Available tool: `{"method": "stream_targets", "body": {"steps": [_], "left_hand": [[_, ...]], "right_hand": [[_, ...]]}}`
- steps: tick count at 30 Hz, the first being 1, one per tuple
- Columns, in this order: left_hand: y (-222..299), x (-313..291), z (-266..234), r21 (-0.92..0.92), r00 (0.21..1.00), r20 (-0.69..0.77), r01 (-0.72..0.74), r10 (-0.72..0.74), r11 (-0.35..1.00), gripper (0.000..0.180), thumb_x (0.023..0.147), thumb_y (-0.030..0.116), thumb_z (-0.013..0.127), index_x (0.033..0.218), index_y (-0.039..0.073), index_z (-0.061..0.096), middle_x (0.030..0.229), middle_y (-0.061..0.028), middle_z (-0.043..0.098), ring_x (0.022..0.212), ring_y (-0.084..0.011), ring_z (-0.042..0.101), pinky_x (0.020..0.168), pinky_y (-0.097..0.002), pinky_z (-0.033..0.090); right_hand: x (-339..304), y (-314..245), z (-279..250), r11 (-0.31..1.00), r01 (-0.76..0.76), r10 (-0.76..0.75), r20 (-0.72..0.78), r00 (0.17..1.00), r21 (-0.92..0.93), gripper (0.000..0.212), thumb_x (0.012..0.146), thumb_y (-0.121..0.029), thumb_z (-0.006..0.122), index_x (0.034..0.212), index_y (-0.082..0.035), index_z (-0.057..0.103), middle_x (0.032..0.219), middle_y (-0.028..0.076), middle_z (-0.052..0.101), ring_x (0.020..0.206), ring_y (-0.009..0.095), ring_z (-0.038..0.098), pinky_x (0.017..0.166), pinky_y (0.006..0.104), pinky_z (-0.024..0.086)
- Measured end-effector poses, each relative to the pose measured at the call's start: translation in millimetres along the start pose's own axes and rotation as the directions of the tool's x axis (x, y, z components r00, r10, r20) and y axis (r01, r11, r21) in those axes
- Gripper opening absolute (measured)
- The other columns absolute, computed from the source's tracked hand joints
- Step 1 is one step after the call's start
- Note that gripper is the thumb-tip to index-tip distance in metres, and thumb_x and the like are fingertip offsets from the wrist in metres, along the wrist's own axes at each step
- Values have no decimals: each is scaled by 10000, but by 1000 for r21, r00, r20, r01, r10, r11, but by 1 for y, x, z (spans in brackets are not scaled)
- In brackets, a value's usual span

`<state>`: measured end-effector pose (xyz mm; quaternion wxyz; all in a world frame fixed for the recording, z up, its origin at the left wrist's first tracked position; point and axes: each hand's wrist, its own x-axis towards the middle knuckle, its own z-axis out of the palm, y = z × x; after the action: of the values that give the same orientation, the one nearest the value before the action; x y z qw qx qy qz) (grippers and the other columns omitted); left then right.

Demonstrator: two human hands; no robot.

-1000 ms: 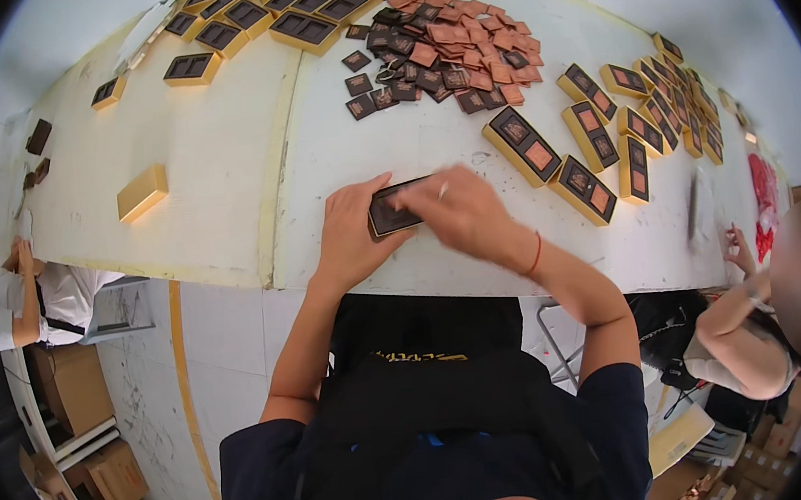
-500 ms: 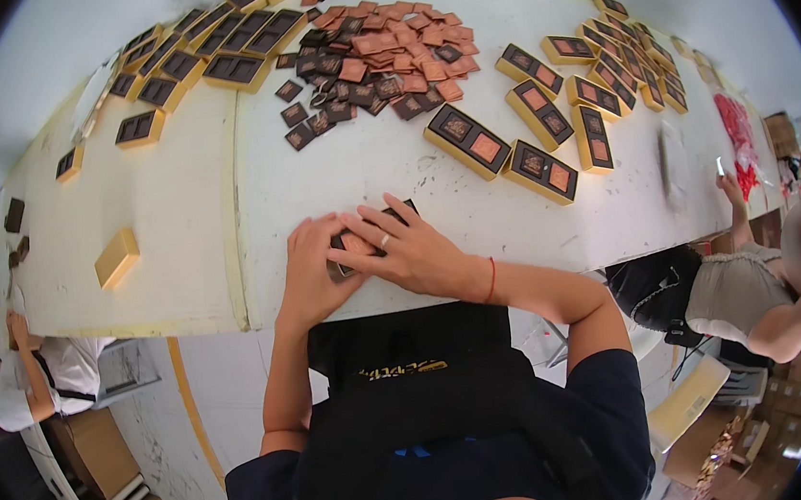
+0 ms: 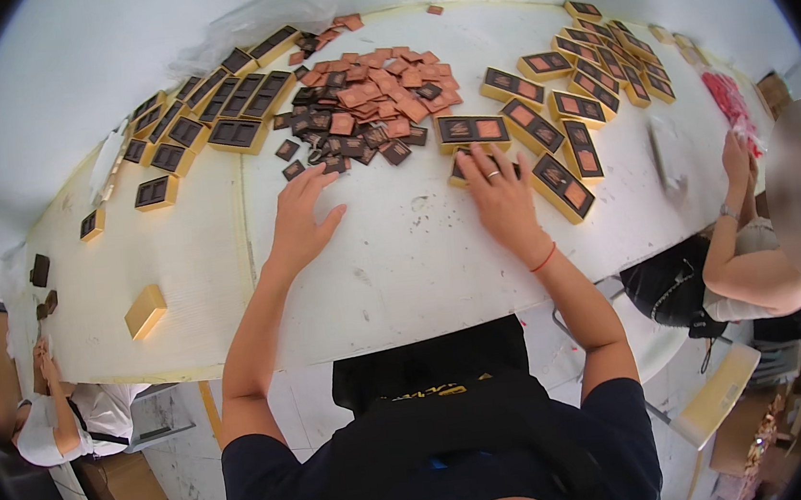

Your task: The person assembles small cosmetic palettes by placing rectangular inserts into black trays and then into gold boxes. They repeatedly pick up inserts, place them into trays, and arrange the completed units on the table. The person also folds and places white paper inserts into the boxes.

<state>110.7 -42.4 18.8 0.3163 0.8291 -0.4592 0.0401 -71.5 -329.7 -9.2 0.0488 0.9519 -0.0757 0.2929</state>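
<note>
My left hand [image 3: 300, 223] is held over the table just short of a pile of small square packets [image 3: 383, 92], dark brown and copper-coloured. Its thumb stands away from the fingers, and nothing is in it. On the right, my right hand [image 3: 504, 203] has its fingers over a small gold box [image 3: 458, 175], covering most of what lies inside. Right behind that box is another gold box [image 3: 472, 130] with one dark and one copper packet in its black tray. A similar filled box [image 3: 562, 188] lies slanted beside my right hand.
Gold boxes with bare dark trays [image 3: 237, 134] stand at the back left. More filled boxes [image 3: 596, 82] crowd the back right. A lone gold block [image 3: 145, 313] lies at the left. People sit at both table ends, one near red plastic wrapping [image 3: 729, 103].
My hands were together over a box near the table's front edge. They have parted: the right carried the box forward and right to the filled ones, the left reached toward the pile.
</note>
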Motion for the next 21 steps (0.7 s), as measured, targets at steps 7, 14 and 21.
{"method": "stream_targets", "body": {"steps": [7, 14, 21], "left_hand": [[-82, -84, -85, 328, 876, -423, 386, -231, 862, 625, 880, 331, 727, 1412, 74, 522, 1462, -165, 502, 1383, -353, 419, 1151, -485, 300], [-206, -272, -181, 312, 637, -525, 761, -565, 569, 432, 993, 289, 561, 1327, 15, 585, 1393, -186, 572, 1333, -379, 476, 1139, -468, 328], [-40, -169, -89, 295, 901, -253, 419, -352, 859, 461, 892, 161, 689, 1339, 74, 618, 1387, -199, 560, 1139, -344, 552, 1001, -409, 460]], "right_hand": [[32, 55, 17, 985, -99, 94, -45, 995, -142, 575, 886, -171, 680, 1435, -134, 514, 1446, 66, 531, 1337, 272, 468, 1125, 537, 319], [66, -20, 61, 873, 163, -202, 38, 979, 459, 546, 895, -172, 671, 1417, -112, 521, 1438, 116, 509, 1436, 340, 347, 1156, 497, 290], [69, -27, 41, 881, 132, -201, 106, 974, 455, 374, 823, -178, 739, 1179, -96, 659, 1184, 80, 636, 1259, 293, 492, 1039, 458, 367]]}}
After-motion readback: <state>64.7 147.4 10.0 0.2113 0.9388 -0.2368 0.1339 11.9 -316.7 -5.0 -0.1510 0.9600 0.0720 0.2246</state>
